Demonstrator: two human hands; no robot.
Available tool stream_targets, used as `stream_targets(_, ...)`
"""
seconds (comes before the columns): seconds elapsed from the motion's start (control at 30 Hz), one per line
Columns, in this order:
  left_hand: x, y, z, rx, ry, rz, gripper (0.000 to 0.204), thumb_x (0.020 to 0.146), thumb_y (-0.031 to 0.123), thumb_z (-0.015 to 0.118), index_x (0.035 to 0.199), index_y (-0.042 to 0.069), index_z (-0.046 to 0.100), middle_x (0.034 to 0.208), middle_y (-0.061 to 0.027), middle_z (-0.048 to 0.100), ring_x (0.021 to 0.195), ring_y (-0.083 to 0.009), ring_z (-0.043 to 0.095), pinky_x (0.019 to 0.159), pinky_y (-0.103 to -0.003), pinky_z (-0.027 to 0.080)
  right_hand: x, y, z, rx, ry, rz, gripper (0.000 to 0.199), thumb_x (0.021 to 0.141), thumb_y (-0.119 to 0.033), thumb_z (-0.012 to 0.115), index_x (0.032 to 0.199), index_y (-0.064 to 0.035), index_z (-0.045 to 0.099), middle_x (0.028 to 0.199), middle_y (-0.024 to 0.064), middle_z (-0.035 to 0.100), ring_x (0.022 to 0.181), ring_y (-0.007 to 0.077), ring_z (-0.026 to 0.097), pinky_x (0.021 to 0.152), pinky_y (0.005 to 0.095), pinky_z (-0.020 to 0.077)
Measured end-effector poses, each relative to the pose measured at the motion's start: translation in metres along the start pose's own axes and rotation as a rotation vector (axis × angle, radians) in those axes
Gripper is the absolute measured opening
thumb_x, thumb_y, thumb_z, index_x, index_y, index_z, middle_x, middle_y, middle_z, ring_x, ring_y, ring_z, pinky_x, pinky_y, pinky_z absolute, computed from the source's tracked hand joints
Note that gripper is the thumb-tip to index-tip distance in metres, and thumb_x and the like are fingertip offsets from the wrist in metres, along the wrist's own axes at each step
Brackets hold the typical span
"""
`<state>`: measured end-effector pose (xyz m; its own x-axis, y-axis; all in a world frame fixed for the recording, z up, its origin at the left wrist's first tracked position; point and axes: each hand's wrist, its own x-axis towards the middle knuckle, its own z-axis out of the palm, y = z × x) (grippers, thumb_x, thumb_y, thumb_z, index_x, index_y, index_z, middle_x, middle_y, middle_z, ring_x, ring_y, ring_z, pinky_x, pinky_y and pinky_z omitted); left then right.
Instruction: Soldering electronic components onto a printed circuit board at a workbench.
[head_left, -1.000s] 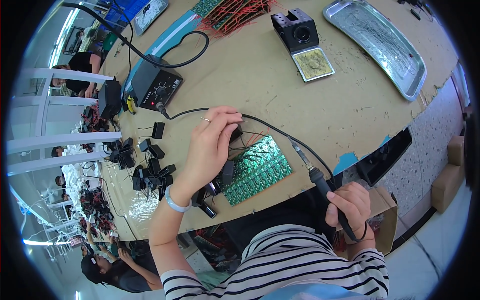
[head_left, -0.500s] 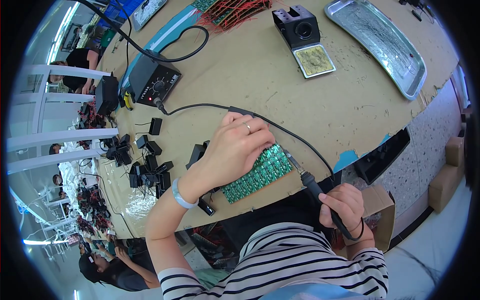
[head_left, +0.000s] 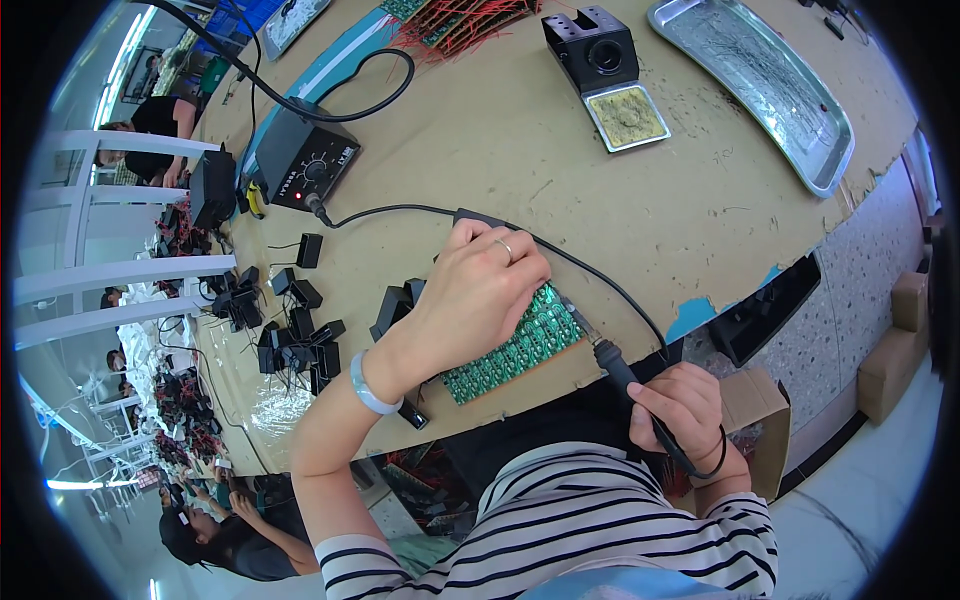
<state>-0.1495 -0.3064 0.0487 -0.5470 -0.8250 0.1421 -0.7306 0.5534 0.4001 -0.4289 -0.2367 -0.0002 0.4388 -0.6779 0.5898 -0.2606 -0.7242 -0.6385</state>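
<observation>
A worker's left hand [head_left: 478,300] lies flat, fingers together, pressing down on a green circuit board [head_left: 520,345] near the front edge of a brown workbench [head_left: 560,150]; the palm covers much of the board, so only its lower and right parts show. The right hand [head_left: 680,410] is closed in a pen-like grip around the black handle of a soldering iron [head_left: 620,370], whose tip reaches the board's right edge; whether the tip touches a joint is too small to make out. The iron's cable runs behind the left hand to a black soldering station [head_left: 305,165] at the bench's left. A cluster of small black components [head_left: 290,320] sits just left of the board, some hidden under the wrist. Farther back stand a black iron holder with a yellowish sponge [head_left: 610,75] and a long metal tray [head_left: 760,85], its far end cut off by the lens rim. Red-wired boards [head_left: 450,20] are cropped at the top edge. Other people [head_left: 150,120] at left are blurred and bent by the fisheye.
</observation>
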Motion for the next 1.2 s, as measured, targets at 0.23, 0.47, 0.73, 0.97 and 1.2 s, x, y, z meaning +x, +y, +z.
stream_targets(0.23,0.001,0.001,0.002,0.057,-0.004,0.009,0.009,0.079,0.005,0.072,0.086,0.007,0.068,0.087,-0.0043,0.064,0.084,-0.0224,0.064,0.088,-0.037,0.043,0.003,0.001,0.002,-0.074,-0.021,-0.122,0.029,0.069,0.002,0.071,0.098,0.0029,0.07,0.069,0.0046,0.062,0.056,0.0176,0.059,0.053,0.0282,0.0492)
stream_targets(0.47,0.0,0.001,0.003,0.05,0.001,0.01,0.008,0.08,0.006,0.072,0.086,0.007,0.068,0.087,-0.0045,0.064,0.084,-0.023,0.064,0.088,-0.037,0.043,-0.004,-0.001,-0.01,-0.036,-0.001,-0.114,0.028,0.07,0.003,0.07,0.099,0.0031,0.07,0.073,0.0062,0.062,0.058,0.0191,0.061,0.055,0.0289,0.0517)
stream_targets(0.73,0.002,0.003,0.002,0.08,-0.029,-0.016,0.007,0.08,0.006,0.072,0.085,0.008,0.068,0.086,-0.0041,0.064,0.086,-0.024,0.064,0.091,-0.038,0.043,-0.004,-0.006,-0.016,-0.067,0.077,-0.003,0.017,0.085,-0.005,0.06,0.101,0.0006,0.065,0.07,0.0092,0.062,0.055,0.024,0.06,0.054,0.0347,0.0493)
stream_targets(0.97,0.002,0.004,-0.001,0.075,-0.021,-0.024,0.006,0.081,0.006,0.072,0.085,0.007,0.068,0.086,-0.0037,0.064,0.088,-0.0241,0.064,0.091,-0.039,0.043,-0.006,-0.007,-0.018,-0.07,0.079,-0.01,0.027,0.077,0.0,0.067,0.103,-0.0009,0.069,0.075,0.0061,0.063,0.059,0.0224,0.063,0.056,0.032,0.0522)
stream_targets(1.2,-0.011,0.014,-0.017,0.093,0.118,-0.099,0.024,0.085,0.014,0.074,0.107,0.006,0.069,0.104,-0.0095,0.064,0.1,-0.0305,0.06,0.097,-0.043,0.044,-0.008,-0.017,-0.012,-0.11,0.148,-0.004,0.012,0.089,-0.005,0.057,0.096,0.0012,0.064,0.068,0.0114,0.058,0.054,0.027,0.056,0.052,0.0377,0.0461)
